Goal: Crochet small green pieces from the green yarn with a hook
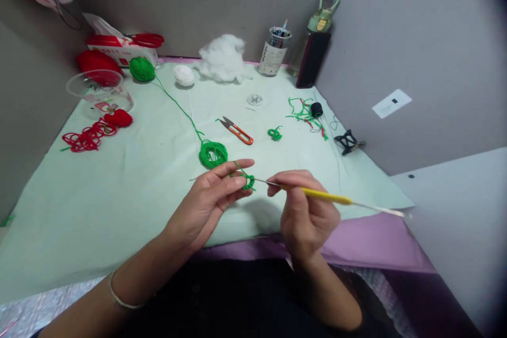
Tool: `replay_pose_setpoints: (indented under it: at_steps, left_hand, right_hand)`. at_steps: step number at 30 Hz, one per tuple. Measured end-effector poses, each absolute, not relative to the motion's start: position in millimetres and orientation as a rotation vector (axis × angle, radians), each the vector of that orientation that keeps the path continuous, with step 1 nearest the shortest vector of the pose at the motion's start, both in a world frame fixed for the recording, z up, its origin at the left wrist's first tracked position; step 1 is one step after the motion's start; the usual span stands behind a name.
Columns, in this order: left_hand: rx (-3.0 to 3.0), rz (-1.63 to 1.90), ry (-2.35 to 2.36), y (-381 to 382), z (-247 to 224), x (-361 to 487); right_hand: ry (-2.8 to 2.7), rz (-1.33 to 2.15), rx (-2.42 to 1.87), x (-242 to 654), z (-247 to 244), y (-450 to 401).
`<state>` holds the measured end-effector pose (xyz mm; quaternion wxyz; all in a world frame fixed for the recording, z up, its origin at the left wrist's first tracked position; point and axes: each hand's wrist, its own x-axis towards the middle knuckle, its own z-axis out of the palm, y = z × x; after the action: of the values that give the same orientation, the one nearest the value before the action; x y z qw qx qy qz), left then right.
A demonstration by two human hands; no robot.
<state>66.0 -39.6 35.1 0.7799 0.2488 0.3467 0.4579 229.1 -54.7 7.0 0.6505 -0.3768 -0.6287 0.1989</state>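
Observation:
Between the thumb and fingers of my left hand [214, 193] is a small green crochet ring [249, 182]. Green yarn runs over the raised index finger of that hand. My right hand [307, 211] grips a crochet hook [325, 195] by its yellow handle, and the metal tip meets the ring. A loose coil of green yarn [213, 154] lies just beyond my left hand, with a strand leading back to a green yarn ball [142, 69]. Orange-handled thread snips [237, 132] and a small green crocheted piece [274, 133] rest on the table past my hands.
At the back stand a tissue box [122, 52], white stuffing [224, 58], a pen holder [274, 52], a bottle [320, 18] and a leaning phone [312, 59]. Red yarn [89, 136] and a clear plastic cup [99, 92] are left; yarn scraps [303, 111] and a black stand [347, 142] are right.

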Motion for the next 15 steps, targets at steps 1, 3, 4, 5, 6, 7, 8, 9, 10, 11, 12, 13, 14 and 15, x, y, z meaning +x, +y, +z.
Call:
replay_pose_setpoints:
  at_steps: [1,3,4,5,6,7,8,9,10,11,12,13,14,15]
  left_hand:
    - [0.561,1.011,0.764,-40,35,66]
    - [0.619,1.043,0.77,-40,34,68]
    - [0.644,1.049,0.768,-41,34,69]
    - [0.667,1.053,0.77,-41,34,69]
    - [0.689,1.055,0.779,-41,33,70]
    - [0.708,1.061,0.797,-41,33,71]
    - [0.721,1.073,0.819,-41,32,71]
    - [0.728,1.09,0.84,-41,31,72]
    - [0.724,1.111,0.853,-41,31,73]
    - [0.708,1.13,0.856,-41,30,74]
    - [0.685,1.137,0.85,-41,30,75]
    - [0.654,1.131,0.839,-41,30,75]
    - [0.616,1.111,0.821,-41,29,76]
    - [0.576,1.078,0.798,-41,29,76]
  right_hand:
    - [-1.345,0.568,-0.833,228,8,-53]
    - [-1.286,0.718,-0.817,225,10,-50]
    - [-1.295,0.755,-0.823,224,11,-49]
    - [-1.308,0.765,-0.835,223,11,-49]
    - [-1.318,0.756,-0.85,223,11,-49]
    - [-1.323,0.738,-0.866,222,11,-50]
    - [-1.331,0.713,-0.88,222,11,-51]
    - [-1.351,0.677,-0.895,221,10,-52]
    - [-1.386,0.626,-0.911,221,9,-53]
    - [-1.435,0.557,-0.925,221,7,-55]
    - [-1.49,0.467,-0.937,221,5,-56]
    - [-1.55,0.364,-0.946,221,3,-57]
    - [-1.612,0.271,-0.955,221,0,-58]
    - [-1.661,0.201,-0.96,222,-2,-58]
